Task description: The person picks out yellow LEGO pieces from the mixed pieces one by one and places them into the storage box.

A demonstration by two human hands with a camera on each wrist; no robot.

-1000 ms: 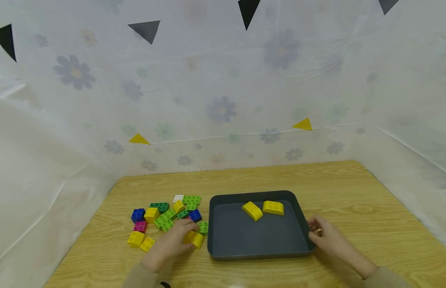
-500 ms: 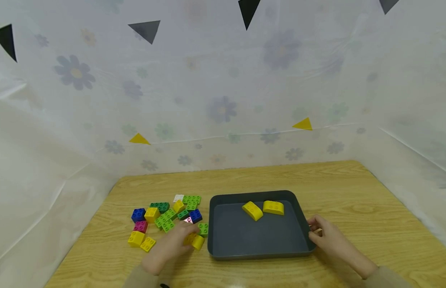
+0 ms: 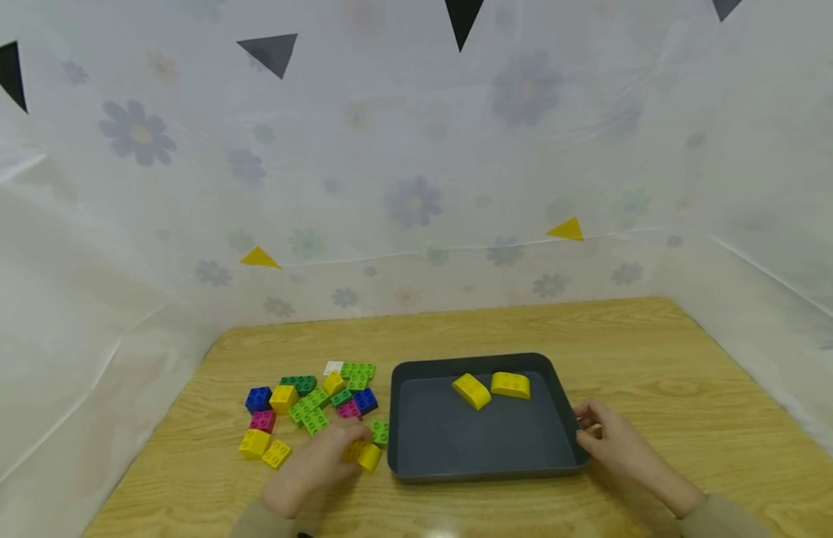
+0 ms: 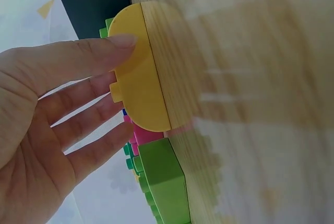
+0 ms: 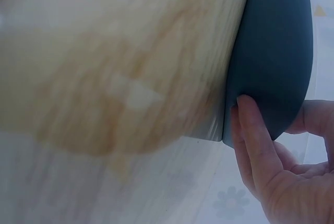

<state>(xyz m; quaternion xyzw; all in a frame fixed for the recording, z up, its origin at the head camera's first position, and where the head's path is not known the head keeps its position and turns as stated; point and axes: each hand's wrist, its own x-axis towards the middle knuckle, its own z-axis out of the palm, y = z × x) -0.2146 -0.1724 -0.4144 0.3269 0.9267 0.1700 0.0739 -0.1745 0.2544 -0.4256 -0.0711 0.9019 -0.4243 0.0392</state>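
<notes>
My left hand (image 3: pixel 322 456) pinches a yellow toy brick with rounded ends (image 4: pixel 136 72) between thumb and fingers. This brick stands at the table surface, left of the dark grey tray (image 3: pixel 483 474), with its studs facing the palm in the left wrist view. A magenta brick (image 3: pixel 349 409) and a lime green brick (image 3: pixel 379 432) lie just beyond the fingers. My right hand (image 3: pixel 614 441) holds the tray's right side, its fingertips against the outer wall (image 5: pixel 266 67). Inside the tray, toward the back, are two yellow curved bricks (image 3: pixel 471 392).
Several loose bricks lie left of the tray, among them a blue brick (image 3: pixel 258 400), a dark green brick (image 3: pixel 299 384), a yellow brick (image 3: pixel 255 444) and a white brick (image 3: pixel 333 368). A flowered sheet (image 3: pixel 416 149) hangs behind the wooden table (image 3: pixel 631 344).
My left hand has drawn slightly toward the near side with the yellow brick, which has turned a little. The magenta brick beyond it now shows more fully. My right hand stays at the tray.
</notes>
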